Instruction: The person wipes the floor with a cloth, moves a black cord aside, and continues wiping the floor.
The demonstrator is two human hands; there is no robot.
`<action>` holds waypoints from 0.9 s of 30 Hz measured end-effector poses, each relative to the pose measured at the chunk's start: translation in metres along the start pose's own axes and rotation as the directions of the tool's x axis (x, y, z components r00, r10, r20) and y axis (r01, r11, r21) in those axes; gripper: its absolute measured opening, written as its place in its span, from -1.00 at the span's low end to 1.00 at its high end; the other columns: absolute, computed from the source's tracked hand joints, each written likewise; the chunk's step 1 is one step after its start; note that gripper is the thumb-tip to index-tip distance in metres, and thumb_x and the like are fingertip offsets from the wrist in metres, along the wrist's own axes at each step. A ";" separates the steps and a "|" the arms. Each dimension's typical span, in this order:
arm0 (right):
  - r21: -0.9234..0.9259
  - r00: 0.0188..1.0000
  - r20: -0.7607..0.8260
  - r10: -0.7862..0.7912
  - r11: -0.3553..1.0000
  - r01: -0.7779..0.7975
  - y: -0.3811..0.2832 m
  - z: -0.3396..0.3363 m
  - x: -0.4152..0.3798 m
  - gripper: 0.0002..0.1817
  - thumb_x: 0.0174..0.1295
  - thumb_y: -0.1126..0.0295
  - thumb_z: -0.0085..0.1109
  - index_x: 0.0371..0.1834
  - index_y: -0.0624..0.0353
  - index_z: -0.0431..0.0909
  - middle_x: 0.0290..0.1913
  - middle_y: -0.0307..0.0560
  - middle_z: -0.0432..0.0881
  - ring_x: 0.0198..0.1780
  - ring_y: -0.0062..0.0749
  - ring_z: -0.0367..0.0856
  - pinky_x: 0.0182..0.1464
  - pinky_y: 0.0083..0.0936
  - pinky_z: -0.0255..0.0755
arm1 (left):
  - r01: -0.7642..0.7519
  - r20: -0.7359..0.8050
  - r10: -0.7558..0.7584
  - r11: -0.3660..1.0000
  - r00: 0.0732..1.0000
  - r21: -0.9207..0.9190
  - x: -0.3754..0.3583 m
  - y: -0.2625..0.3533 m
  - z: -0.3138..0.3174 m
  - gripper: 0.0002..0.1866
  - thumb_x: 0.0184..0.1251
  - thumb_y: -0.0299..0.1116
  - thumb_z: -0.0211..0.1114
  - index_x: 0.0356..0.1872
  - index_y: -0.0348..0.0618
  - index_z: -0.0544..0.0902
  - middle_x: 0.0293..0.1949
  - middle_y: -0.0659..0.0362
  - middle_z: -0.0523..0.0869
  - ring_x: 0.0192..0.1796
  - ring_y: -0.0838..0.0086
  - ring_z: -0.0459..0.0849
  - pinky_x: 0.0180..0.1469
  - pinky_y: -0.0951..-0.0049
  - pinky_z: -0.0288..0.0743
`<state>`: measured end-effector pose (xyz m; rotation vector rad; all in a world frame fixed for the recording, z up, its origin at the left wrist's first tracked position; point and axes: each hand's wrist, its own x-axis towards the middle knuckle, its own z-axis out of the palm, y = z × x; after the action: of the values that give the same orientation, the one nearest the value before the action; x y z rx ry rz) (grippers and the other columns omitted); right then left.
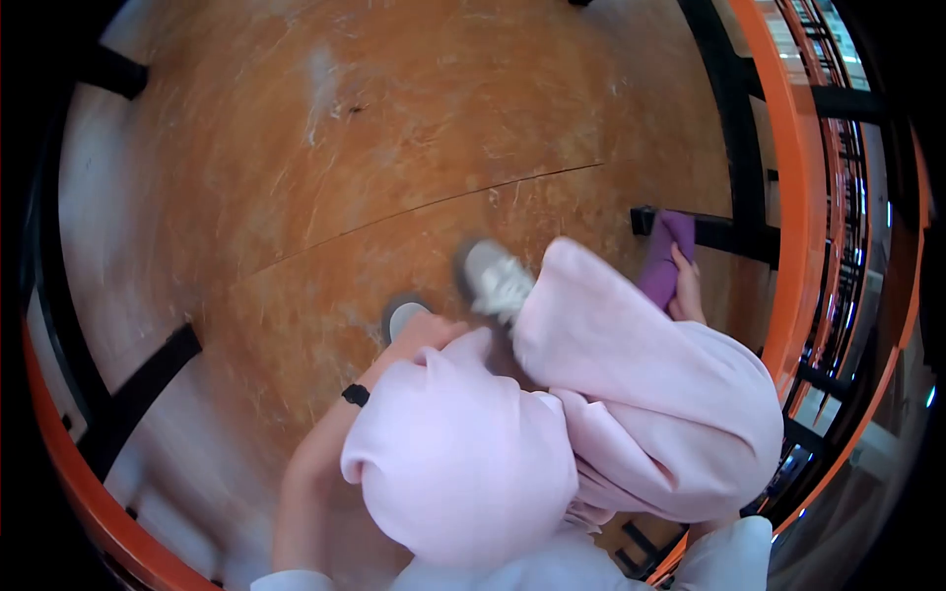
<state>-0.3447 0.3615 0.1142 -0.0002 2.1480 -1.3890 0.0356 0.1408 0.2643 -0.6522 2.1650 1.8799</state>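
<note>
A scuffed brown floor [424,118], crossed by one thin seam [434,206], spreads broadly ahead of the gray sneakers [493,276], bounded by black metal feet [163,374] and orange rails [803,197] on both sides. Beside the right-hand foot, the right hand [687,286] grips a purple cloth [658,271]; the left hand [431,335] (blurred, finger pose unclear) is near the left knee [458,453].
</note>
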 end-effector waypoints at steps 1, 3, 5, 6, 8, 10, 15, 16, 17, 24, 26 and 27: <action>0.004 0.999 0.032 0.003 1.000 -0.003 0.010 0.000 0.009 -0.58 0.24 0.24 0.18 0.07 0.29 0.46 -0.10 -0.09 0.58 -0.10 -0.38 0.54 -0.06 -0.45 0.42 | 0.073 -0.011 -0.076 0.983 0.997 -0.170 0.007 -0.010 0.010 -0.74 0.18 -0.23 0.17 -0.25 -0.19 0.67 -0.38 0.08 0.68 -0.34 0.33 0.66 -0.35 0.40 0.48; -0.012 0.999 0.043 -0.027 1.000 0.028 0.032 0.005 0.029 -0.61 0.24 0.28 0.18 0.05 0.27 0.47 -0.11 -0.11 0.58 -0.10 -0.42 0.53 -0.06 -0.48 0.40 | 0.206 0.010 -0.232 0.844 0.973 -0.496 0.031 -0.041 0.038 -0.76 0.26 -0.28 0.14 -0.21 -0.20 0.66 -0.34 0.07 0.70 -0.34 0.35 0.68 -0.36 0.42 0.50; -0.050 0.994 0.026 -0.107 0.993 0.108 0.046 0.022 0.038 -0.64 0.23 0.31 0.17 0.05 0.24 0.48 -0.12 -0.13 0.58 -0.12 -0.44 0.52 -0.07 -0.49 0.38 | -0.021 -0.123 0.025 0.999 0.992 0.039 0.076 -0.173 0.103 -0.80 0.27 -0.27 0.15 -0.32 -0.16 0.64 -0.47 0.01 0.68 -0.43 0.24 0.67 -0.42 0.34 0.49; -0.067 0.988 0.029 -0.152 0.986 0.154 0.051 0.030 0.040 -0.65 0.23 0.31 0.17 0.04 0.22 0.48 -0.14 -0.13 0.58 -0.14 -0.45 0.52 -0.09 -0.48 0.38 | -0.244 -0.210 0.344 0.887 0.915 0.392 0.098 -0.244 0.134 -0.79 0.25 -0.24 0.17 -0.47 -0.15 0.58 -0.60 -0.01 0.60 -0.49 0.14 0.61 -0.45 0.25 0.45; -0.061 0.980 0.017 -0.197 0.978 0.197 0.064 0.043 0.050 -0.67 0.24 0.36 0.15 0.06 0.20 0.48 -0.11 -0.15 0.58 -0.11 -0.46 0.52 -0.05 -0.50 0.37 | -0.244 -0.265 0.345 0.905 0.900 0.348 0.096 -0.246 0.137 -0.76 0.25 -0.25 0.16 -0.53 -0.17 0.52 -0.63 0.02 0.58 -0.53 0.14 0.59 -0.47 0.20 0.40; -0.129 0.968 -0.052 -0.246 0.963 0.238 0.080 0.056 0.066 -0.68 0.25 0.40 0.12 0.07 0.19 0.47 -0.08 -0.18 0.58 -0.06 -0.45 0.51 0.00 -0.50 0.36 | -0.225 -0.289 0.326 0.915 0.900 0.334 0.091 -0.242 0.137 -0.76 0.25 -0.25 0.16 -0.53 -0.17 0.52 -0.63 0.02 0.57 -0.54 0.14 0.59 -0.48 0.19 0.39; -0.313 0.921 -0.195 -0.338 0.911 0.268 0.118 0.082 0.106 -0.60 0.28 0.41 0.09 0.18 0.25 0.37 0.08 -0.10 0.52 0.08 -0.38 0.47 0.13 -0.46 0.29 | -0.124 -0.391 0.228 0.954 0.892 0.273 0.083 -0.232 0.138 -0.76 0.25 -0.26 0.17 -0.55 -0.17 0.50 -0.64 0.01 0.56 -0.56 0.13 0.57 -0.49 0.18 0.37; -0.361 0.892 -0.280 -0.355 0.900 0.245 0.123 0.090 0.108 -0.57 0.28 0.41 0.08 0.21 0.26 0.33 0.13 -0.07 0.49 0.13 -0.36 0.44 0.17 -0.45 0.26 | -0.138 -0.425 0.236 0.959 0.874 0.249 0.083 -0.231 0.138 -0.75 0.25 -0.26 0.17 -0.56 -0.16 0.50 -0.65 0.01 0.55 -0.57 0.13 0.56 -0.51 0.18 0.36; -0.350 0.904 -0.277 -0.325 0.911 0.220 0.117 0.099 0.103 -0.51 0.28 0.41 0.08 0.26 0.28 0.27 0.20 0.00 0.44 0.20 -0.30 0.40 0.22 -0.45 0.21 | -0.152 -0.459 0.242 0.963 0.855 0.224 0.084 -0.231 0.138 -0.75 0.26 -0.27 0.17 -0.57 -0.16 0.50 -0.66 0.01 0.54 -0.58 0.13 0.55 -0.52 0.18 0.35; -0.487 0.766 -0.408 -0.498 0.828 0.279 0.126 0.132 0.148 -0.64 0.22 0.48 0.08 0.09 0.35 0.42 0.06 0.06 0.55 0.07 -0.18 0.52 0.12 -0.38 0.31 | -0.030 -0.444 0.105 0.985 0.890 0.173 0.093 -0.230 0.134 -0.76 0.23 -0.30 0.20 -0.59 -0.16 0.49 -0.68 0.01 0.53 -0.61 0.17 0.55 -0.57 0.22 0.33; -0.507 0.763 -0.322 -0.560 0.783 0.361 0.116 0.149 0.169 -0.62 0.10 0.48 0.12 0.02 0.34 0.45 -0.01 0.21 0.48 0.04 0.12 0.45 0.08 -0.16 0.32 | -0.059 -0.438 0.123 0.986 0.891 0.157 0.091 -0.229 0.135 -0.77 0.22 -0.32 0.21 -0.60 -0.17 0.49 -0.68 0.01 0.52 -0.61 0.18 0.54 -0.57 0.23 0.32; -0.494 0.801 -0.257 -0.540 0.786 0.372 0.097 0.163 0.166 -0.64 0.09 0.47 0.11 -0.02 0.34 0.46 -0.03 0.20 0.49 0.03 0.12 0.46 0.06 -0.15 0.33 | -0.097 -0.453 0.154 0.984 0.878 0.147 0.091 -0.230 0.137 -0.77 0.20 -0.35 0.22 -0.61 -0.18 0.49 -0.69 0.01 0.50 -0.62 0.16 0.52 -0.56 0.21 0.31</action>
<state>-0.3783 0.2201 -0.0916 -0.5032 2.9010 -1.2064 0.0404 0.2352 -0.0022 -1.0505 2.6468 1.7703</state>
